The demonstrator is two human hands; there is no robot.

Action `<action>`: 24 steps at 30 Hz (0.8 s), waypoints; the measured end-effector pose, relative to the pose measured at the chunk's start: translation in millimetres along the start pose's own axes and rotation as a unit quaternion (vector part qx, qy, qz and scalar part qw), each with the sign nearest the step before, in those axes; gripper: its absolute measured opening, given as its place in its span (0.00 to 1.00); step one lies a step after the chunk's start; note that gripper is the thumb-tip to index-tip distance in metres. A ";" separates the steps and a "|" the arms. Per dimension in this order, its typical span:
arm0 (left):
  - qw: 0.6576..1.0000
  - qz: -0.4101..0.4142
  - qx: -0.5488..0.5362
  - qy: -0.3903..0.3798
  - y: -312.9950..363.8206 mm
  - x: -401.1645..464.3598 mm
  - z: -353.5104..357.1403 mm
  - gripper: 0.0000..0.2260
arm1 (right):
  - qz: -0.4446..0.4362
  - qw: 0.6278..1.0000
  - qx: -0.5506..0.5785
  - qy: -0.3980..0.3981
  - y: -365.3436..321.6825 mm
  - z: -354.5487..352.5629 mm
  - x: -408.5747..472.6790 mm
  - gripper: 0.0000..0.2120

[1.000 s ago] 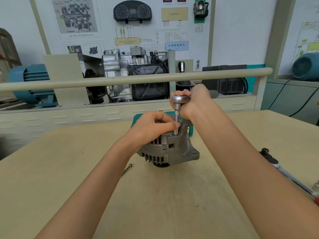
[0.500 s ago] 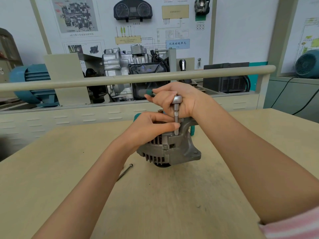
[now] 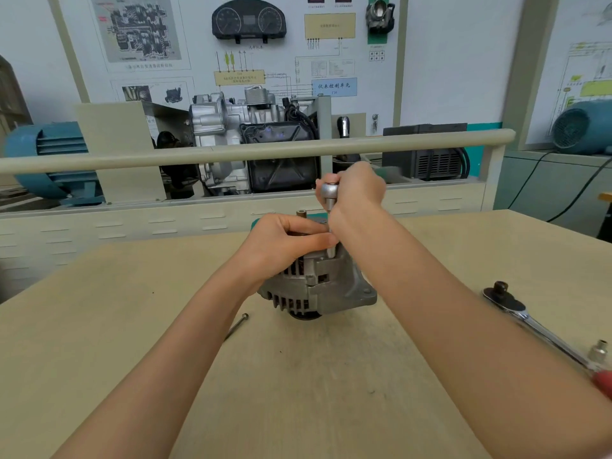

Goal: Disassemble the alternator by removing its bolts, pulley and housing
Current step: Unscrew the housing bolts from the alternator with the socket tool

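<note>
Alternator on counter, both grips engaged at its top.

Loose bolt (image 3: 236, 326) lies on the counter (image 3: 298, 392) below and left of the left grip (image 3: 281, 241); a ratchet wrench (image 3: 543, 329) lies well to the right of the right grip (image 3: 356, 193). Alternator (image 3: 318, 283) stands directly under both grips. Left grip curled over the alternator's top, thumb against the driver shaft. Right grip, just above, closed around the socket driver (image 3: 329, 207), upright into the housing. Engine display (image 3: 251, 144) beyond.
</note>
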State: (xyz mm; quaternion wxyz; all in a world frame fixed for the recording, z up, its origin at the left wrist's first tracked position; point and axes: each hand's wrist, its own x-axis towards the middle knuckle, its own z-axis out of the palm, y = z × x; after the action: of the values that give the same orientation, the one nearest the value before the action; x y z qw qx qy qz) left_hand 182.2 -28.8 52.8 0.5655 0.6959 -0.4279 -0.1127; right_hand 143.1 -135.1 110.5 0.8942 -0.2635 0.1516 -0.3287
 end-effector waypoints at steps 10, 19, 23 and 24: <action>0.998 0.009 0.054 -0.028 1.7 1.8 0.7 0.06 | 0.136 0.989 -0.013 -0.053 -23.5 -14.7 7.4 0.11; 0.998 0.012 0.047 -0.044 2.8 -0.2 -1.1 0.06 | 0.267 0.935 -0.158 -0.173 -30.1 -11.5 20.5 0.10; 0.998 0.008 0.043 -0.047 1.6 0.0 -1.1 0.07 | 0.323 0.892 -0.205 -0.240 -30.1 -7.4 21.3 0.12; 0.998 0.005 0.041 -0.045 1.5 0.2 -1.1 0.07 | 0.334 0.881 -0.216 -0.258 -29.4 -6.2 21.2 0.13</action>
State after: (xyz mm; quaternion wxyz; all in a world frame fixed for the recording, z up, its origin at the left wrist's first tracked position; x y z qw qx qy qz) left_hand 182.3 -28.2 54.5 0.5177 0.7103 -0.4608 -0.1231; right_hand 141.1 -170.5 120.2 0.8796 -0.4587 0.0622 0.1101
